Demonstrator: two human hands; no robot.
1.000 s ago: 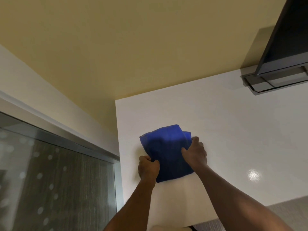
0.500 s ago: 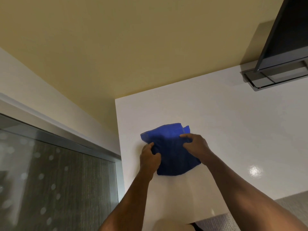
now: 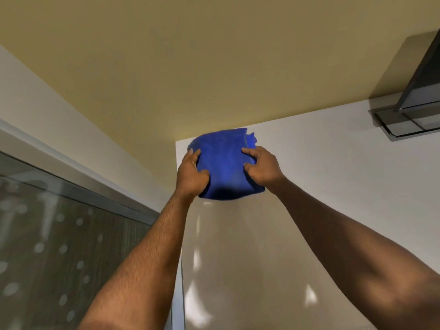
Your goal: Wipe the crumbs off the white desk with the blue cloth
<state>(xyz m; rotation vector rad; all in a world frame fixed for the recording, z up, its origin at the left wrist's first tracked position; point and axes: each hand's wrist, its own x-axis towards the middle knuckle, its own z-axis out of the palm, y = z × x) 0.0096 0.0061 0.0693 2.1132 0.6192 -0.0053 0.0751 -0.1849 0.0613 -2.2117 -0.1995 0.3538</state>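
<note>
- At the far left corner of the white bench [image 3: 333, 186], the blue cloth [image 3: 223, 163] lies bunched and pressed flat, its far edge touching the yellow wall [image 3: 214, 67].
- My left hand [image 3: 191, 173] clamps the cloth's left side, fingers [image 3: 194, 157] curled over the top and thumb dug into the fabric.
- My right hand [image 3: 262, 167] grips the cloth's right side the same way, fingers together on a fold.
- I can't make out any crumbs near the cloth; the bench looks glossy and bare, apart from the monitor stand [image 3: 404, 122] well to the right of the cloth.
- To do this stroke well, I judge I should keep both palms pressing down evenly, sweep out of the corner in one direction, and keep the cloth's edge flush so nothing slips under it.
- Compared with half a second ago, the cloth sits much nearer the wall: both hands have pushed it away from me into the corner, and my grip has closed in tighter.
</note>
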